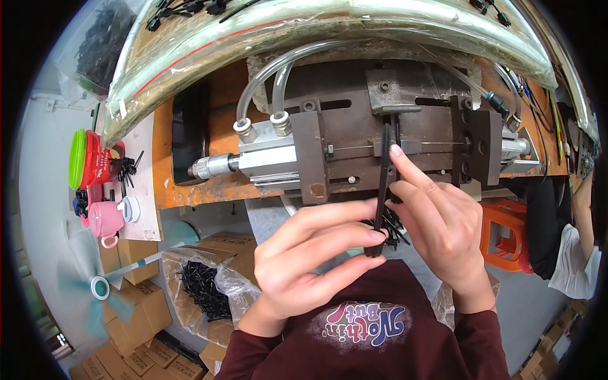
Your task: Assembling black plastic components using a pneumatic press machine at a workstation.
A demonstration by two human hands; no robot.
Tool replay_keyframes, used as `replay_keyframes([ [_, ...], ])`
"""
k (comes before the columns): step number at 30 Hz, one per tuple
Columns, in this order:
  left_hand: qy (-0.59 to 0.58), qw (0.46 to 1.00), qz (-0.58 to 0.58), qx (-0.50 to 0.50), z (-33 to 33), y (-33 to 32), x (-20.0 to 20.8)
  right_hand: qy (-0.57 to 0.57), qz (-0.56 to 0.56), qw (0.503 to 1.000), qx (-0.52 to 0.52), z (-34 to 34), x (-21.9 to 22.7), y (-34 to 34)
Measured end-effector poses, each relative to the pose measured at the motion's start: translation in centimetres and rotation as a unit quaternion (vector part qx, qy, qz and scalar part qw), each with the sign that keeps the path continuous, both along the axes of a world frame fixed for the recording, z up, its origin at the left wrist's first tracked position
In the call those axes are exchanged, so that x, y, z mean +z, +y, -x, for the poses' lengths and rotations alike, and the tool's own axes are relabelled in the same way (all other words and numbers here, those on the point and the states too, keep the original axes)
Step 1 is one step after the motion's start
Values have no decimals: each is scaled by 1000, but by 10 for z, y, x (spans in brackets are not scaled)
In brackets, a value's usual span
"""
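Note:
My left hand (310,259) pinches the lower end of a slim black brush (384,168), its thumb and fingers closed round the thick dark base. The brush stands nearly upright, with fine bristles along its upper part. Close on its right, my right hand (443,221) has its index finger stretched upward and its other fingers curled in. A second thin black rod (398,130) runs down from a metal clamp block (394,95) and passes behind the right fingertips, which seem closed on it. Its lower part is mostly hidden. Several black pieces (396,231) lie in a bunch below, between my hands.
A brown metal fixture (361,82) with an air cylinder (269,155) and clear hoses (266,69) spans the wooden bench (166,183). Below left stands a carton of black pieces (206,291), near a fan (99,287). An orange stool (503,231) is at right, beside another person's arm (584,209).

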State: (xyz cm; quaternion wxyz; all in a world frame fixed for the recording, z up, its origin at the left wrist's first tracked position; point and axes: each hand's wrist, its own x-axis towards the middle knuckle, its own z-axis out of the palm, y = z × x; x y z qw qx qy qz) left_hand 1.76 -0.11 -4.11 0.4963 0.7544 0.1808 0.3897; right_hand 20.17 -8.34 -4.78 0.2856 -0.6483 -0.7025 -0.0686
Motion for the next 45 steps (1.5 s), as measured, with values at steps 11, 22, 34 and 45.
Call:
replay_keyframes([
  [11,-48,978,198,-50,9,-8,-13,15,-1,1000,-6,-4,3,-2],
  [22,-87,944,-221,231,39,77,68,114,70,980,146,4,9,-15],
  [34,-170,862,-292,378,68,211,196,119,160,961,192,25,4,-24],
  [45,33,945,-326,12,43,63,62,91,-88,992,18,-34,102,69],
])
